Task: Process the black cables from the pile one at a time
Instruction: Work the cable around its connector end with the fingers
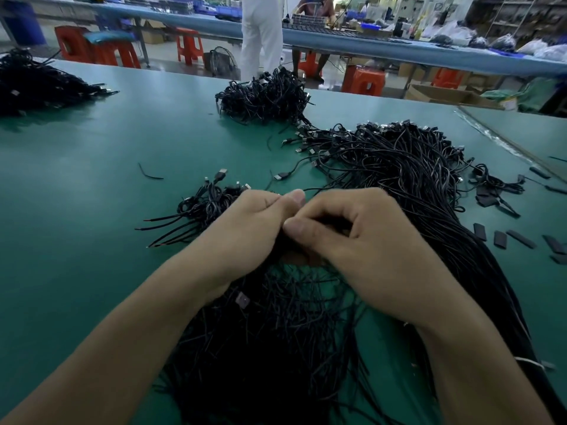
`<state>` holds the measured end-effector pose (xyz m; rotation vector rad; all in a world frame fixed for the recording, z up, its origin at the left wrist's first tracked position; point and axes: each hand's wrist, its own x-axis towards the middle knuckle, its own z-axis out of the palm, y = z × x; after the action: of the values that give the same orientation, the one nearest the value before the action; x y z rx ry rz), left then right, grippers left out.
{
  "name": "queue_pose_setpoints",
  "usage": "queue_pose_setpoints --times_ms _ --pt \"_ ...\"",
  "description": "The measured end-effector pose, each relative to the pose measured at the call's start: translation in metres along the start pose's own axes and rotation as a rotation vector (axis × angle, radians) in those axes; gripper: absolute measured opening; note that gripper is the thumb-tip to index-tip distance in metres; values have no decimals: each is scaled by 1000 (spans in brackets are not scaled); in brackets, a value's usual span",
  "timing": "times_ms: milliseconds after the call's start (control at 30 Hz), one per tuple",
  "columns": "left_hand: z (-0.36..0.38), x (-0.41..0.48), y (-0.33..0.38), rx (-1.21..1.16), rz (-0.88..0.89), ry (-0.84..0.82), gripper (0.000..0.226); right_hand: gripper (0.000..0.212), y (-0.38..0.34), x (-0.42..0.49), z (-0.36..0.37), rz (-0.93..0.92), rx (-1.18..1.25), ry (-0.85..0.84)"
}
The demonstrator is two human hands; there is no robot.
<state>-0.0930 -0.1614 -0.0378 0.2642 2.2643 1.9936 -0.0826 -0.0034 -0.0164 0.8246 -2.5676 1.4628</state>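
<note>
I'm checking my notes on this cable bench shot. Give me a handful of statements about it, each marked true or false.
1. Both hands meet over the big cable pile near the middle of the bench. True: the left hand and right hand pinch black cable together.
2. The table is red. False: it is green; the stools behind are red.
3. A small bundle of coiled cables lies just left of the left hand. True.
4. Short black strips lie at the left edge of the table. False: they lie on the right.
5. Nobody else is in view. False: a person in white trousers stands behind.
</note>
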Motion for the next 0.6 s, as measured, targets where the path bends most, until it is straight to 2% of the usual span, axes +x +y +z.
queue_pose_setpoints --times_ms 67,100,200,267,367,467,600 --pt "0 -3 5 -216 -77 -127 50 9 3 0 -2 -20 223 64" --pt "-1 -4 7 -241 -101 -171 48 9 4 0 -2 -30 306 89" --pt "-5 -7 10 -170 -156 -247 43 16 9 2 -1 -51 222 189" --pt "-7 -7 10 -212 -181 -273 48 17 12 4 -2 -13 182 220" --pt "-9 -5 12 -320 -224 -294 47 16 14 2 -6 48 232 129" --pt "-7 -5 10 -293 -198 -252 47 17 11 0 -11 75 226 -8" --pt "-3 -5 6 -245 -160 -221 48 18 10 -2 -14 48 36 -48"
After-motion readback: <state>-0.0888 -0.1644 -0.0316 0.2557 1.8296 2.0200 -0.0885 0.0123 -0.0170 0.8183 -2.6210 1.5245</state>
